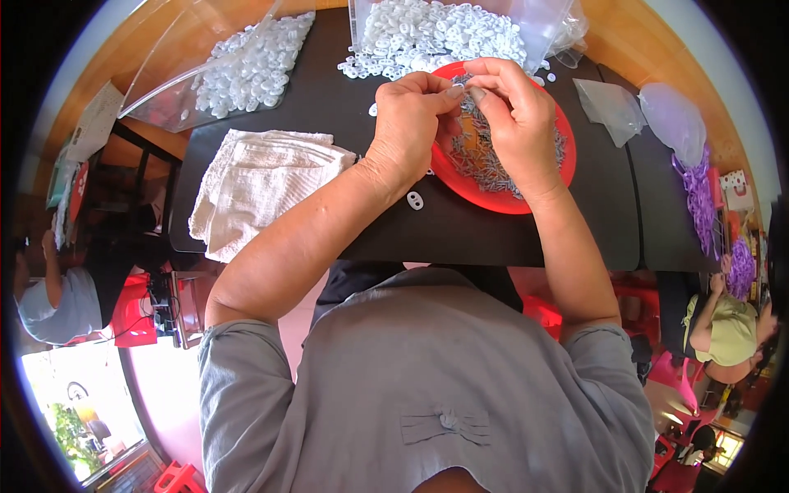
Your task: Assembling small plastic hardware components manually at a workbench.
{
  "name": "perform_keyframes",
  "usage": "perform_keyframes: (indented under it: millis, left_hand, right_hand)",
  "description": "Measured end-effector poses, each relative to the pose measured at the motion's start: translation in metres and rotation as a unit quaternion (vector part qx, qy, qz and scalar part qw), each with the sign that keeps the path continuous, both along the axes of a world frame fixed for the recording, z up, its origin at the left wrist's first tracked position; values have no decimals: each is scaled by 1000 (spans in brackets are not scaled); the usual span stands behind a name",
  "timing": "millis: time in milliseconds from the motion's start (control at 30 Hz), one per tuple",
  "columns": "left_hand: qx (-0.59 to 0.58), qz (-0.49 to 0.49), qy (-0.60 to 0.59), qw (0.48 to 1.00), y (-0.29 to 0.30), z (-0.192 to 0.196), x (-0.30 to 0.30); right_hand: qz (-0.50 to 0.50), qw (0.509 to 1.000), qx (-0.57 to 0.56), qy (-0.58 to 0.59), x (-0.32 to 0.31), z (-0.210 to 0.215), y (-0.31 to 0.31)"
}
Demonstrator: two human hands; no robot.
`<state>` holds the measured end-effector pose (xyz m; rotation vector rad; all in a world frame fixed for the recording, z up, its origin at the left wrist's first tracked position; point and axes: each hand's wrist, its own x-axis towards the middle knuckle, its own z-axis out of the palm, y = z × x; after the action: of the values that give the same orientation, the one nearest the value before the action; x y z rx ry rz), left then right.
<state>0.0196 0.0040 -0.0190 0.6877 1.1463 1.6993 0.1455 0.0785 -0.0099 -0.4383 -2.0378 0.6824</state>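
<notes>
Both my hands meet above a shallow red bowl [567, 168] that holds many small grey metal pins or screws [493, 168]. My left hand [413, 115] is closed in a pinch, with a bit of a small white plastic piece showing at its fingertips. Thumb and fingers of my right hand [519, 123] press together at the same spot; what they grip is too small and covered to make out. A loose white oval piece with two holes [415, 200] lies on the dark table [394, 234] near the bowl's left side.
A heap of white oval pieces [444, 33] spills from a clear bag behind the bowl. Another clear bag [255, 66] of them lies far left. A folded cream towel [271, 185] rests at left. Plastic bags [612, 107] and purple strands [697, 197] are at right. Other people sit at both sides.
</notes>
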Motion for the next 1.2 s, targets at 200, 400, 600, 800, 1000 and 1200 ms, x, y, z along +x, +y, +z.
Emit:
perform_keyframes:
  millis: [200,400,600,800,1000,1200]
  left_hand:
    - [-3,-13,-8,1000,1,-1,-1]
    - [6,-19,4,1000,-1,5,-3]
    - [-11,-52,126,991,2,6,-16]
    - [-50,-77,106,990,0,21,-13]
    - [-63,-65,105,990,-2,20,-21]
    - [-48,-78,101,991,-2,22,-19]
  right_hand:
    - [-20,999,36,-3,5,2,3]
    - [-35,996,67,-56,6,-2,11]
    - [-26,997,57,-35,2,-8,10]
    - [-24,996,-79,-45,2,-2,3]
    - [-16,992,-118,-46,3,-4,1]
    - [1,984,-179,-24,5,0,-2]
